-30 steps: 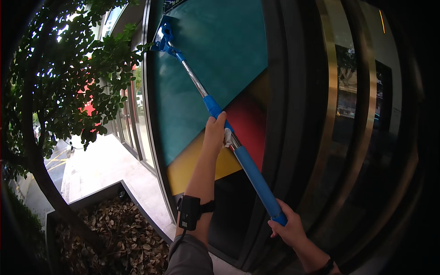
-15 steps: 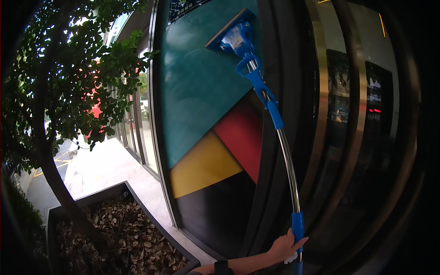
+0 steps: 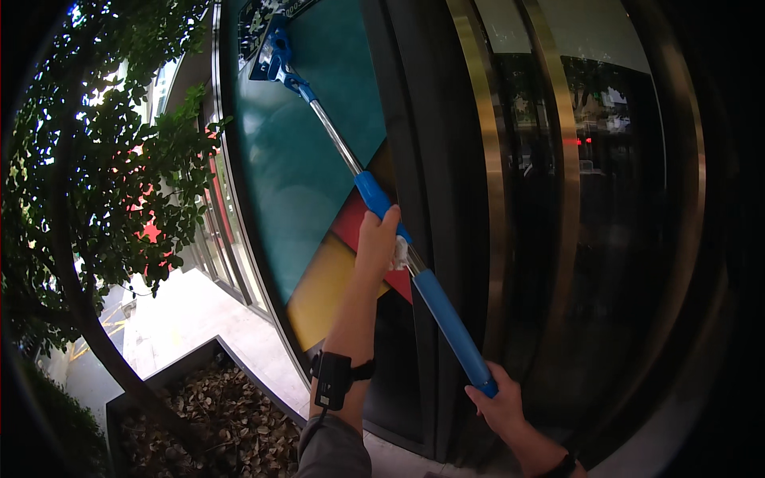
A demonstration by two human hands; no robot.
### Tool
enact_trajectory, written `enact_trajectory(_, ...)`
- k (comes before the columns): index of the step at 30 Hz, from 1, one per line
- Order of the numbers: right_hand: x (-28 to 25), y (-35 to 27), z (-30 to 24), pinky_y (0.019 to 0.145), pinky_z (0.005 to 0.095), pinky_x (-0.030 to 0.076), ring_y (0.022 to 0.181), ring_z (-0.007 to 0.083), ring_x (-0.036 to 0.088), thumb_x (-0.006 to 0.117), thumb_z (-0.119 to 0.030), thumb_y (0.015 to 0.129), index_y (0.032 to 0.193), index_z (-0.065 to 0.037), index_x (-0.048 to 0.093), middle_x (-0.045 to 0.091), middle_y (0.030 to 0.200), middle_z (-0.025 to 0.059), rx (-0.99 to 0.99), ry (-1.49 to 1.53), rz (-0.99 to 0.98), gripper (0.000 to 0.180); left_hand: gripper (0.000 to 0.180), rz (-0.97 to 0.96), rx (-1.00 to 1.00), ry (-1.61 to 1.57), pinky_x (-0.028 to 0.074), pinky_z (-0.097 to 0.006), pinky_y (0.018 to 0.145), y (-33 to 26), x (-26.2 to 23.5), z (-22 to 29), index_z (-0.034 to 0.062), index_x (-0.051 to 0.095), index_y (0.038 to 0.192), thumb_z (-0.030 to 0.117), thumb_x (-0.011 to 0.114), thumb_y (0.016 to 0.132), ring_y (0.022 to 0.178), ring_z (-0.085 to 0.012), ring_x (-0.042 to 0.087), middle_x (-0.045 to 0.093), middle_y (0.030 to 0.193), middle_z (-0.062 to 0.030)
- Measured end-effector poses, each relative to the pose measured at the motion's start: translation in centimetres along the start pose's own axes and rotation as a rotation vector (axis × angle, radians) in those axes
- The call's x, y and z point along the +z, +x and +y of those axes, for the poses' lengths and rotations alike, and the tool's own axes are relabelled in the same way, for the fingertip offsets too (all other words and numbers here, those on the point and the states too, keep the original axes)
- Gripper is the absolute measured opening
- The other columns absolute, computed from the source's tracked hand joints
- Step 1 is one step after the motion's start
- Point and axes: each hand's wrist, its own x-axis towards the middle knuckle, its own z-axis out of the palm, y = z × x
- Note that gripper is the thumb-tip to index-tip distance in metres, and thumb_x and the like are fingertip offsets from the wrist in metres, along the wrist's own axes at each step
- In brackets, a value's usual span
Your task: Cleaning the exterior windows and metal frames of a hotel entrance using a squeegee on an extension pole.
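Observation:
A long-handled window squeegee (image 3: 335, 135) with a blue head (image 3: 276, 57) and a silver pole slants up across the view. Its head is against or very near the upper part of a glossy teal panel (image 3: 299, 151); contact cannot be made out. My left hand (image 3: 377, 241) is wrapped round the blue grip midway along the pole, with a small white scrap (image 3: 400, 253) showing beside the fingers. Lower down on the right, my right hand (image 3: 500, 401) closes round the bottom end of the blue handle (image 3: 454, 327).
A planter (image 3: 223, 346) full of dry leaves (image 3: 203, 422) stands at the lower left, with a leafy tree (image 3: 92, 315) rising from it. Black framing (image 3: 418, 159) and dark glass with brass-coloured strips (image 3: 562, 119) lie right of the panel. Pale paving (image 3: 195, 311) runs behind the planter.
The squeegee head has moved left and higher on the panel, and the pole now leans further left. My left hand is higher in view; my right hand has come into view on the handle's end.

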Motion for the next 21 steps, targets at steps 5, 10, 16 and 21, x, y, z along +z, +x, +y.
enact_trajectory(5,-0.9,-9.6,10.9,0.043,0.0262,0.043,0.049,0.0119,0.053,0.062,-0.009,0.067,0.092,0.001,0.048,0.052,0.06,0.0051,0.063,-0.052,0.219,0.03,0.036,-0.166,0.083,0.195,0.042,-0.027,0.053,-9.9,4.6,-5.6,-0.0024,0.043,0.09,0.03,0.053,0.08,0.058,-0.0154,0.053,0.052,0.064,-0.0093)
enact_trajectory(10,-1.1,-21.3,17.2,0.045,0.0315,0.037,0.051,0.0128,0.04,0.058,-0.017,0.075,0.093,-0.003,0.048,0.046,0.056,0.0042,0.153,-0.242,0.077,0.025,0.043,-0.396,-0.138,0.299,0.045,-0.03,0.05,-23.8,3.4,-8.4,-0.0028,0.041,0.091,0.038,0.048,0.082,0.054,-0.0226,0.058,0.055,0.061,-0.0105)
enact_trajectory(16,-6.0,-35.2,19.7,0.043,0.031,0.037,0.05,0.0125,0.043,0.059,-0.021,0.074,0.098,-0.007,0.049,0.047,0.057,0.005,0.715,-0.059,0.105,0.03,0.04,-0.587,-0.458,0.229,0.045,-0.029,0.056,-32.3,2.9,-8.4,0.0024,0.045,0.091,0.042,0.043,0.084,0.06,-0.0227,0.059,0.056,0.064,-0.0089)
enact_trajectory(21,-11.3,-46.4,14.2,0.045,0.0342,0.04,0.051,0.0194,0.051,0.057,-0.032,0.074,0.103,-0.011,0.049,0.053,0.063,0.0071,0.689,-0.622,0.089,0.036,0.049,-0.869,-0.712,0.001,0.041,-0.029,0.06,-41.9,6.2,-9.8,0.0027,0.05,0.087,0.051,0.042,0.081,0.064,-0.0161,0.053,0.054,0.072,-0.0067)
